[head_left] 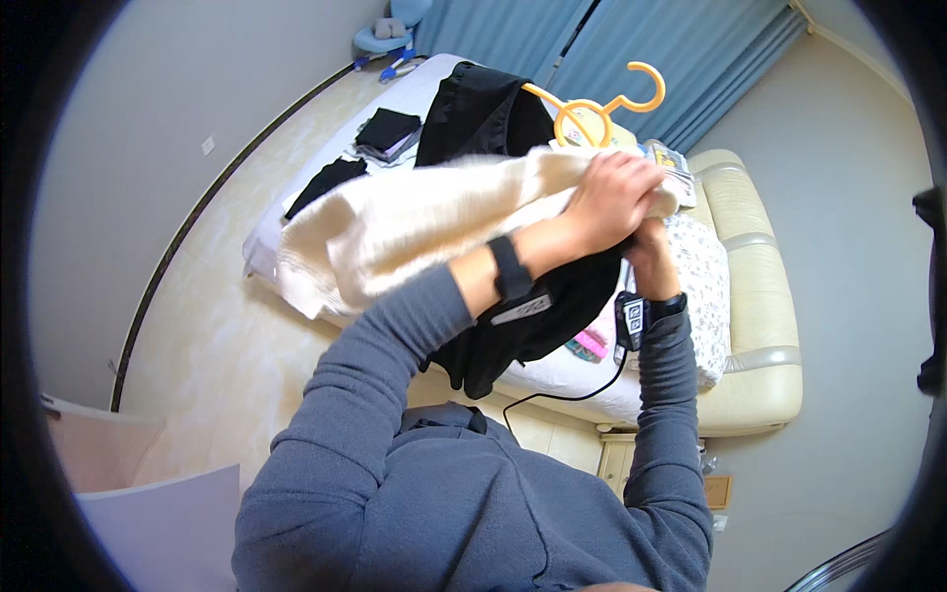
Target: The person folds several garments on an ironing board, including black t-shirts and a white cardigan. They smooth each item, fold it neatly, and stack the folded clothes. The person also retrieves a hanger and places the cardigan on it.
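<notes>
A cream knit garment [414,222] hangs out to the left from my hands, above the bed. My left hand [614,197] is closed over its upper right end, fingers bunched in the fabric. Just below, my right hand [651,259] is closed at the same end; its fingers are partly hidden behind the left hand and the cloth, so what it grips is unclear. A yellow-orange hanger [631,99] with a hook and a ring sticks up beyond the garment. Black cloth [567,316] hangs beneath my left forearm.
Black clothing [473,113] lies at the bed's far side, with a folded dark stack [388,133] to its left. A floral pillow [702,286] rests by the cream headboard [769,326]. A black cable [567,397] runs from my right wrist. A blue chair [390,39] stands far back.
</notes>
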### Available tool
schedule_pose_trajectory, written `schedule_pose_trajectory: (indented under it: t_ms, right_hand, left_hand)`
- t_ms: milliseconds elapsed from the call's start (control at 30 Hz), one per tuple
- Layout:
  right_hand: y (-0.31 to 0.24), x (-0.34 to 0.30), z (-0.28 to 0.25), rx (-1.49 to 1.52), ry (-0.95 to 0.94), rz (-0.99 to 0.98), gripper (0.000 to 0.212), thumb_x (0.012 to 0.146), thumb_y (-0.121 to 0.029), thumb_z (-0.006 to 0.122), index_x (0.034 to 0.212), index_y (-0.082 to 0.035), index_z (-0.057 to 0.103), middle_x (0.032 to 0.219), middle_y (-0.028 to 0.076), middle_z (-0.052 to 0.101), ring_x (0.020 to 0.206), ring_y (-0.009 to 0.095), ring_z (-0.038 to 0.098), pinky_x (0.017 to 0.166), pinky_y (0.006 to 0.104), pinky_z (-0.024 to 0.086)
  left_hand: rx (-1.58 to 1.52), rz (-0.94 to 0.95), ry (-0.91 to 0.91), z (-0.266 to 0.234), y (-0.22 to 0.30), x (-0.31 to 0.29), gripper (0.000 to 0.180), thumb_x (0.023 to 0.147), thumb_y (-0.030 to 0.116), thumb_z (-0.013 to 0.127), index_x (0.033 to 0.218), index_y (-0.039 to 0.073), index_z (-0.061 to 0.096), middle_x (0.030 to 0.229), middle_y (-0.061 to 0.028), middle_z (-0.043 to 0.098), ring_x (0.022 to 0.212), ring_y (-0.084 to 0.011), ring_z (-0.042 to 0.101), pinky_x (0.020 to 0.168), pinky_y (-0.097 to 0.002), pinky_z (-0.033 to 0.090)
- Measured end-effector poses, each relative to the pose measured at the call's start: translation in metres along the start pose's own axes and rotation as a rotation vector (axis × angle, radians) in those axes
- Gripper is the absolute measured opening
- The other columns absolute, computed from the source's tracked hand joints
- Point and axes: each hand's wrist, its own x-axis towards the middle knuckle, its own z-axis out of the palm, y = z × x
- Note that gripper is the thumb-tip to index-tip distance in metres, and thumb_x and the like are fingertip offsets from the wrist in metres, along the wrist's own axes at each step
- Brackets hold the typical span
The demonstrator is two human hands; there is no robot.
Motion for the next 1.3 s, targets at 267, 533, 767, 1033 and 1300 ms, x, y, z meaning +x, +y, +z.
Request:
schedule_pose_trajectory:
  t_ms: [267,533,767,1033,1300]
  right_hand:
    - [0.01,0.011,0.008,0.313,-0.072,0.04,0.031,0.091,-0.024,0.054,0.114,-0.003,0.057,0.103,0.01,0.064,0.088,0.021,0.064,0.076,0.0325,0.055]
    - [-0.002,0.005,0.02,0.217,0.152,0.157,0.03,0.09,-0.02,0.057,0.114,-0.003,0.059,0.102,0.008,0.066,0.088,0.017,0.063,0.081,0.0282,0.051]
    - [-0.026,-0.006,-0.035,-0.007,0.217,0.072,0.028,0.089,-0.012,0.06,0.114,0.0,0.062,0.102,0.006,0.067,0.089,0.014,0.063,0.078,0.0208,0.048]
    - [-0.058,-0.02,-0.057,-0.176,0.174,0.041,0.027,0.088,-0.014,0.061,0.112,-0.002,0.064,0.1,0.002,0.066,0.091,0.01,0.06,0.078,0.0184,0.044]
    - [-0.082,-0.024,-0.072,-0.723,0.037,-0.198,0.033,0.09,-0.017,0.058,0.118,0.0,0.06,0.104,-0.001,0.061,0.093,0.007,0.054,0.083,0.0189,0.039]
  left_hand:
    - [-0.391,-0.028,0.201,0.017,-0.036,-0.044,0.022,0.089,0.012,0.054,0.109,0.006,0.061,0.135,-0.0156,0.041,0.126,-0.0288,0.037,0.106,-0.0344,0.029]
    - [-0.412,-0.509,0.388,0.041,-0.075,-0.049,0.022,0.09,0.009,0.047,0.111,0.003,0.052,0.108,-0.0117,0.051,0.101,-0.0213,0.051,0.09,-0.031,0.042]
    - [0.646,-0.254,-0.26,-0.073,-0.1,-0.033,0.025,0.077,0.005,0.058,0.098,0.005,0.044,0.083,-0.0208,0.062,0.078,-0.0395,0.062,0.063,-0.047,0.051]
    - [-0.217,-1.091,-1.057,-0.236,-0.104,0.006,0.039,0.068,0.015,0.077,0.097,-0.003,0.06,0.089,-0.005,0.064,0.079,-0.0132,0.061,0.076,-0.0274,0.05]
    - [0.431,-0.712,-0.793,-0.296,-0.133,0.032,0.021,0.073,0.02,0.073,0.084,0.004,0.065,0.074,-0.0027,0.061,0.069,-0.013,0.057,0.066,-0.0309,0.047]
